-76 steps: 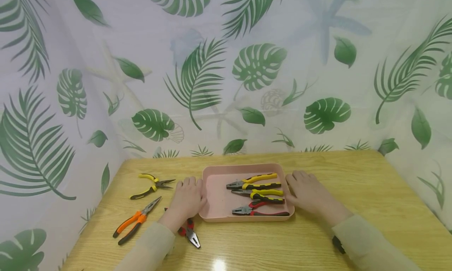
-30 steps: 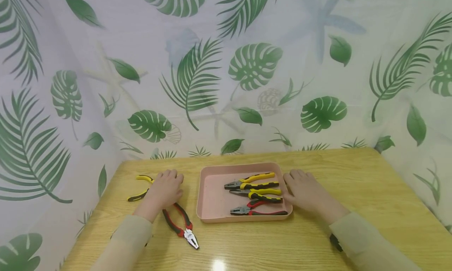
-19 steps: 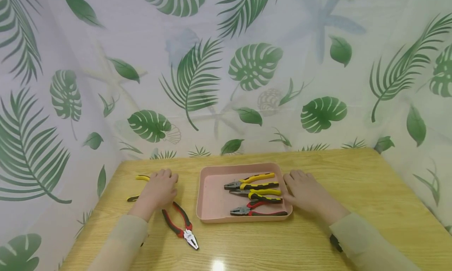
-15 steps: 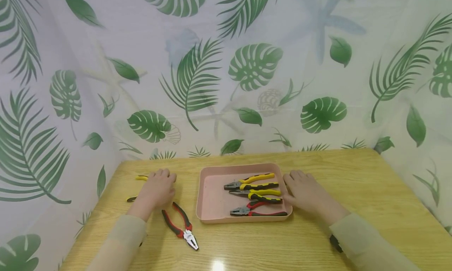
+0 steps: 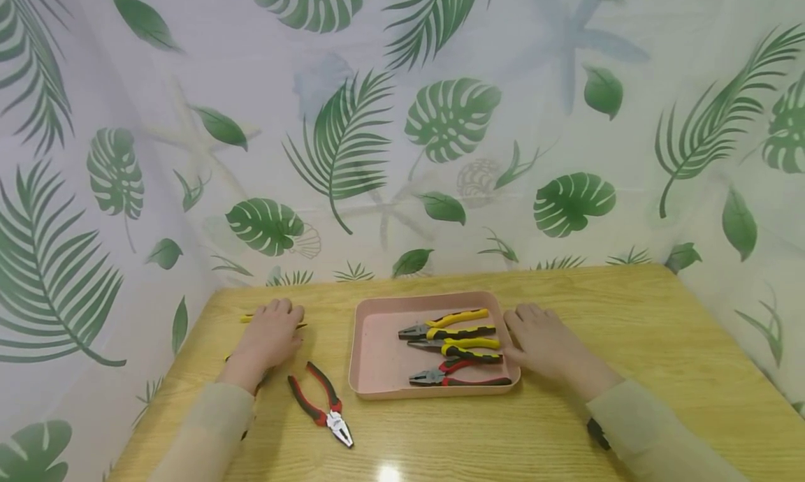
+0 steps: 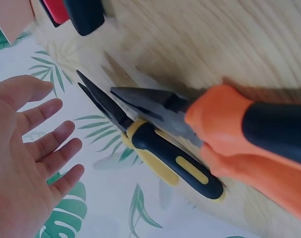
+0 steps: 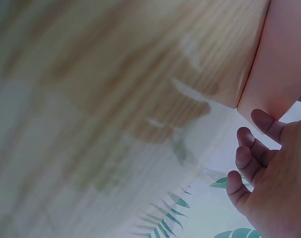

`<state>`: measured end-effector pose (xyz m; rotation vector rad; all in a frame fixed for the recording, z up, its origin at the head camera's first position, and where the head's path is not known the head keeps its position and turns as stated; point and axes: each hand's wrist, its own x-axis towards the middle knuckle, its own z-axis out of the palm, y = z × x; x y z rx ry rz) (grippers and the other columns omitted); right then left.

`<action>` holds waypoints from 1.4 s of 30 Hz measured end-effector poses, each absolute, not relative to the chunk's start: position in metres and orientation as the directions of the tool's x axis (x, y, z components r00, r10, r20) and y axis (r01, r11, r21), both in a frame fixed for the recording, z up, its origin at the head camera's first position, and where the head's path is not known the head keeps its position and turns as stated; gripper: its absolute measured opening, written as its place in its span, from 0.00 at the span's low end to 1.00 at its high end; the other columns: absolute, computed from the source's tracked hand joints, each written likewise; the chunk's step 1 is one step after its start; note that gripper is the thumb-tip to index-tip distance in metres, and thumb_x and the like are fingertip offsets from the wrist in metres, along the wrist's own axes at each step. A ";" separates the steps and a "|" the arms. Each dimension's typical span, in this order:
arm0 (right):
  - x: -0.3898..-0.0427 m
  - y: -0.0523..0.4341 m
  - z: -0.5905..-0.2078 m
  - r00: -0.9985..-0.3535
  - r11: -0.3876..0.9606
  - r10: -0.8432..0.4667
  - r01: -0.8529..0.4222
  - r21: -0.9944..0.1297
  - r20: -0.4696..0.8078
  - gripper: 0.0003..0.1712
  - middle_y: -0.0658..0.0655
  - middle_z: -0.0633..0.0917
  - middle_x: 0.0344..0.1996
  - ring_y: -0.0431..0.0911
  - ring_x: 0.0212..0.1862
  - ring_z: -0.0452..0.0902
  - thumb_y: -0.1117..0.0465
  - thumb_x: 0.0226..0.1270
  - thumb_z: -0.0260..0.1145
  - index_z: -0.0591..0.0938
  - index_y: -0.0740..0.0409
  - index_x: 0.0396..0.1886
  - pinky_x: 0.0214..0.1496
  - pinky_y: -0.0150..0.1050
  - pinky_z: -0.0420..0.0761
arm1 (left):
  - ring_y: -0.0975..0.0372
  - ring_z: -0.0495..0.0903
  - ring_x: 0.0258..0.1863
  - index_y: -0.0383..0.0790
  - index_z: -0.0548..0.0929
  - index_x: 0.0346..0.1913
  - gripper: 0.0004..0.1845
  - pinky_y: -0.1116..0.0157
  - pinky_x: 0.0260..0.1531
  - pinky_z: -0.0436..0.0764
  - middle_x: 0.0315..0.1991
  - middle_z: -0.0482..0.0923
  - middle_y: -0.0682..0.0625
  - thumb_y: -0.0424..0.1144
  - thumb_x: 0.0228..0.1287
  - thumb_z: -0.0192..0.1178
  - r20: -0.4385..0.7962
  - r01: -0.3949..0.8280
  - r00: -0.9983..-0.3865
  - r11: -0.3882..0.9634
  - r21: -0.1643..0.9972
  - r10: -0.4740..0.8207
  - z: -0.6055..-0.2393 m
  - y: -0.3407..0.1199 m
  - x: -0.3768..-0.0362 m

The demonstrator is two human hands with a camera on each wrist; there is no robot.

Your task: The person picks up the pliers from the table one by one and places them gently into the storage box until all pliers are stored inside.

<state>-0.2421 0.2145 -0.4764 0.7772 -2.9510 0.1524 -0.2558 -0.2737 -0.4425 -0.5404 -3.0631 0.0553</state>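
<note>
My left hand (image 5: 267,339) hovers at the table's left side, palm down over yellow-and-black needle-nose pliers that it mostly hides. In the left wrist view the fingers of this hand (image 6: 21,153) are spread and loose, apart from those needle-nose pliers (image 6: 165,153). Orange-and-black long-nose pliers (image 6: 229,119) lie close by; my forearm covers most of them in the head view. At the pink tray's (image 5: 377,392) right end rests my right hand (image 5: 544,342). Its thumb (image 7: 264,126) appears to touch the tray wall, the other fingers loosely bent.
Inside the tray lie yellow-black combination pliers (image 5: 449,324), yellow-black needle-nose pliers (image 5: 459,347) and red-black pliers (image 5: 459,378). Between my left arm and the tray, another red-black pair of pliers (image 5: 333,413) lies spread on the wooden table. A dark object (image 5: 597,433) shows under my right sleeve.
My left hand has moved left from the tray's left edge to over the yellow-black needle-nose pliers, uncovering the red-black pliers on the table. My right hand has stayed at the tray.
</note>
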 end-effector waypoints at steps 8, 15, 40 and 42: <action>-0.242 0.214 -0.477 -0.875 0.872 -0.474 -0.482 -0.090 0.095 0.15 0.55 0.76 0.41 0.52 0.48 0.72 0.48 0.70 0.64 0.76 0.53 0.45 0.48 0.51 0.72 | 0.44 0.77 0.51 0.38 0.78 0.50 0.14 0.41 0.58 0.75 0.47 0.76 0.40 0.34 0.66 0.69 0.040 0.340 -0.939 0.940 -0.042 0.342 -0.445 -0.283 -0.257; -0.243 0.215 -0.478 -0.878 0.874 -0.469 -0.477 -0.093 0.093 0.14 0.54 0.75 0.40 0.52 0.47 0.71 0.48 0.71 0.64 0.76 0.52 0.44 0.47 0.50 0.71 | 0.41 0.77 0.54 0.35 0.77 0.55 0.18 0.39 0.59 0.75 0.51 0.76 0.37 0.31 0.65 0.67 0.052 0.332 -0.941 0.943 -0.033 0.334 -0.446 -0.291 -0.256; -0.243 0.217 -0.478 -0.868 0.864 -0.484 -0.494 -0.092 0.116 0.12 0.52 0.73 0.36 0.49 0.42 0.69 0.49 0.71 0.64 0.75 0.51 0.41 0.43 0.46 0.68 | 0.42 0.75 0.55 0.38 0.78 0.59 0.28 0.40 0.55 0.73 0.52 0.76 0.38 0.42 0.60 0.77 0.015 0.301 -0.954 0.953 0.024 0.301 -0.456 -0.320 -0.254; -0.243 0.216 -0.478 -0.868 0.865 -0.483 -0.494 -0.092 0.116 0.12 0.52 0.73 0.36 0.49 0.42 0.69 0.49 0.71 0.63 0.75 0.51 0.41 0.42 0.45 0.67 | 0.41 0.75 0.56 0.37 0.78 0.60 0.30 0.38 0.57 0.73 0.53 0.76 0.37 0.42 0.59 0.78 0.008 0.297 -0.955 0.954 0.033 0.297 -0.455 -0.320 -0.254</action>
